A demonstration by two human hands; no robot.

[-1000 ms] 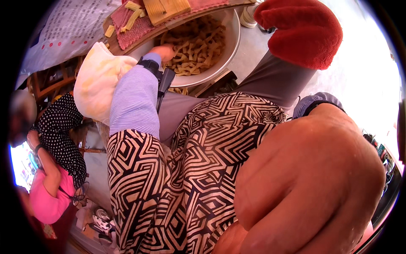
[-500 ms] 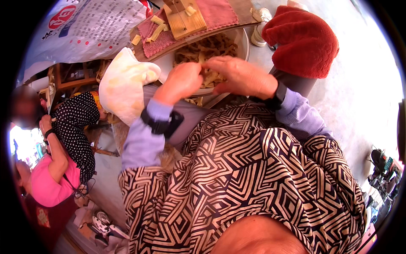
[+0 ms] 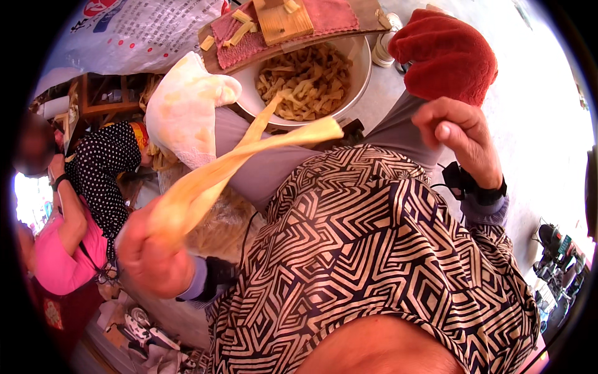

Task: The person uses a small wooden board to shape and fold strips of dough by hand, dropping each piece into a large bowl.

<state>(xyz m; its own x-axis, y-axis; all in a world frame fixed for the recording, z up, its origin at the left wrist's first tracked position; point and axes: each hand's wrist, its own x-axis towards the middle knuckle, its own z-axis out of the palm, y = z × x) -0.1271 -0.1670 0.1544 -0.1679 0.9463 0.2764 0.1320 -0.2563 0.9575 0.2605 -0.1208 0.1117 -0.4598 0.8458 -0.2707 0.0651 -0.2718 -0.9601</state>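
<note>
My left hand (image 3: 156,249) is closed around the ends of long, pale-yellow, flat strips (image 3: 240,156), low on the left. The strips cross, and their free ends reach up and right over my lap. My right hand (image 3: 461,137), somewhat blurred, is raised above my right thigh; its fingers are loosely bent, the thumb stands apart, and nothing shows in it. Between my knees a large pale basin (image 3: 363,81) holds many short yellow-brown pieces (image 3: 305,81).
A board (image 3: 299,45) lies across the basin's far side with a pink towel (image 3: 230,55), a wooden block (image 3: 283,22) and a few yellow chunks. A white cloth (image 3: 187,112) covers my left knee, a red cloth (image 3: 442,53) my right. Another person (image 3: 68,249) sits at the left.
Both hands have left the space over the basin. My left hand has swung down and left with the strips; my right has moved right, uncovering the basin's contents.
</note>
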